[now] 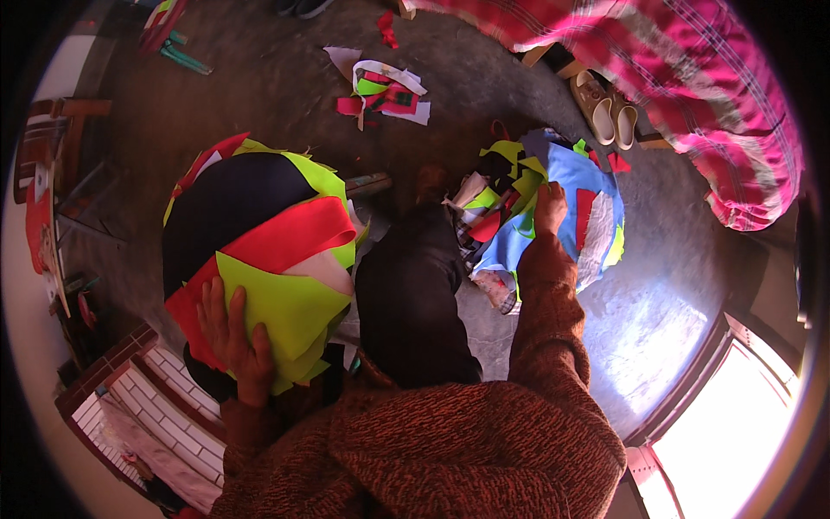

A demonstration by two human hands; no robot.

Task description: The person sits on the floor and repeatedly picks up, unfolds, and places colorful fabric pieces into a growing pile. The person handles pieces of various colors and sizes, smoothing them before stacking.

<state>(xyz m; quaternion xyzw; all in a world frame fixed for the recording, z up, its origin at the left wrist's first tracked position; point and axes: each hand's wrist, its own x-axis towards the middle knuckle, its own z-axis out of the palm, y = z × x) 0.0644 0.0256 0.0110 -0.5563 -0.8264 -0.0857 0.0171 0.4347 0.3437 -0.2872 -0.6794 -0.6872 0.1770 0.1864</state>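
Note:
On the left, a large rounded bundle is covered in layered fabric pieces, among them a black piece [238,203], a red strip [268,238] and a lime-yellow piece [285,298]. My left hand [238,342] lies on its near side with fingers apart, pressing against the red and lime cloth. On the right sits a heap of mixed fabric scraps [493,212] on a light blue cloth [571,177]. My right hand [551,210] reaches into this heap with fingers bent together on a scrap. Its fingertips are partly hidden, beside lime-green scraps [527,180].
Farther off, a small pile of offcuts [385,93] and a red scrap [386,30] lie on the grey floor [285,86]. A pink checked cloth [640,52] hangs at the upper right, above light clogs [601,112]. My dark trouser leg [415,294] is between bundle and heap.

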